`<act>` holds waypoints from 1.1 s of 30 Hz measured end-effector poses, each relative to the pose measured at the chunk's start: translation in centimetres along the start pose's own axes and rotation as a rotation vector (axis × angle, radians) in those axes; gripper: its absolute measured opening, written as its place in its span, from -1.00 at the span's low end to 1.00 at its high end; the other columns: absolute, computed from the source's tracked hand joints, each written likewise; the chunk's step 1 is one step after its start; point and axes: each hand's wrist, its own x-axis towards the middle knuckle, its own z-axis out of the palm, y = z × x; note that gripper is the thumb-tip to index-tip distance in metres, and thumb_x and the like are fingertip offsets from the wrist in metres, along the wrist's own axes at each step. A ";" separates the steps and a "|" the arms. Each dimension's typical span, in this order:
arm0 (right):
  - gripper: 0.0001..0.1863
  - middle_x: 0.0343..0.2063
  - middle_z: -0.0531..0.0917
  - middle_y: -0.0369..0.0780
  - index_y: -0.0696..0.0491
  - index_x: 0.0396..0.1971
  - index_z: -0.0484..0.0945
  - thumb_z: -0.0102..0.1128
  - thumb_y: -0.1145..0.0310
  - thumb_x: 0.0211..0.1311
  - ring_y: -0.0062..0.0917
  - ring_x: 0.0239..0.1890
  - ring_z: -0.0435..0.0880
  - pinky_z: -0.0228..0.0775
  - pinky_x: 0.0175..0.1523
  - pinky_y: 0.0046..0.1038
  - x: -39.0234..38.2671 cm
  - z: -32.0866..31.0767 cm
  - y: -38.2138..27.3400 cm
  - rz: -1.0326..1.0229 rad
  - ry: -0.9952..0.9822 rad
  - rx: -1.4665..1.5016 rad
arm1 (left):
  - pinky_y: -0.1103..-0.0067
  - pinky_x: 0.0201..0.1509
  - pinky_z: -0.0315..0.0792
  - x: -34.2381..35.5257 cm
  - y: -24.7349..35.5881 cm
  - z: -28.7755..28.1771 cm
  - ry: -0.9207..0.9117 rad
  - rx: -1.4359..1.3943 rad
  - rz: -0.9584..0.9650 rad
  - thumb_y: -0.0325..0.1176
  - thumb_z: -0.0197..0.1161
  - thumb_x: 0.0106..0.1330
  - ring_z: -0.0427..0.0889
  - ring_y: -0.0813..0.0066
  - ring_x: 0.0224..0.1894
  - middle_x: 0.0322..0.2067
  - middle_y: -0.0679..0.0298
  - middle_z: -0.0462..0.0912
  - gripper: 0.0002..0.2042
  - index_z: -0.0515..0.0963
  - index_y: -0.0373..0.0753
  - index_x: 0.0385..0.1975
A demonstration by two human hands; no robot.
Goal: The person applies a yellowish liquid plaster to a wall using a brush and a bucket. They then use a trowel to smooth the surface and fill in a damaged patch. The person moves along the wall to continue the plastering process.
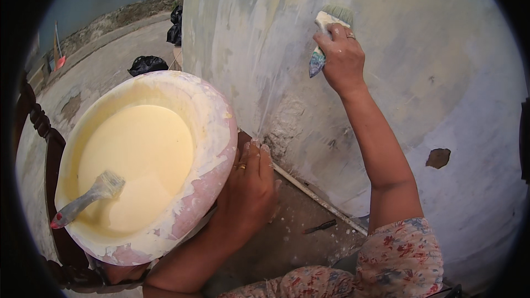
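Note:
My right hand (343, 58) grips a paintbrush (331, 17) with pale bristles and a blue-patterned handle, held against the streaky, pale painted wall (430, 60). My left hand (247, 182), fingertips smudged white, has its fingers curled and together just beside the bowl's right side, near the wall's base; what they hold is hidden. At left, a wide, paint-crusted pink bowl (210, 198) holds creamy yellow paint. A second brush (85, 204), grey-handled with a red tip, lies across it, bristles in the paint.
A dark carved wooden chair (53, 149) stands under the bowl. A pale pipe (320, 204) runs along the wall's base above a small dark tool (319, 226). Black plastic bags (147, 64) and a red dustpan (60, 62) are in the yard behind.

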 end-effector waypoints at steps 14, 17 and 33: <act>-0.86 -0.38 0.68 -0.16 0.04 -0.33 0.65 0.34 0.44 0.05 -0.37 -0.34 0.66 0.48 -0.20 -0.38 -13.2 2.1 -7.9 0.520 -0.574 0.821 | 0.07 0.33 0.30 0.1 -0.8 1.4 -0.003 0.115 0.089 -0.34 0.38 0.12 0.49 -0.22 0.14 0.04 -0.33 0.46 -0.41 0.37 -0.62 0.08; -0.82 -0.46 0.68 -0.30 0.15 -0.31 0.65 0.38 0.37 0.17 -0.66 -0.42 0.60 0.43 -0.30 -0.56 -4.3 -1.7 -5.3 0.801 -0.321 1.282 | 0.06 0.33 0.29 -0.2 -1.0 1.2 -0.001 0.116 0.056 -0.35 0.37 0.12 0.49 -0.22 0.15 0.05 -0.35 0.45 -0.42 0.37 -0.62 0.07; -0.80 -0.47 0.68 -0.24 0.19 -0.41 0.66 0.38 0.36 0.06 -0.56 -0.39 0.63 0.49 -0.24 -0.48 10.8 -8.6 -17.2 0.335 -0.690 1.729 | 0.10 0.39 0.21 -0.4 -0.8 1.0 -0.036 0.207 0.062 -0.28 0.33 0.17 0.45 -0.20 0.21 0.10 -0.37 0.42 -0.39 0.34 -0.64 0.10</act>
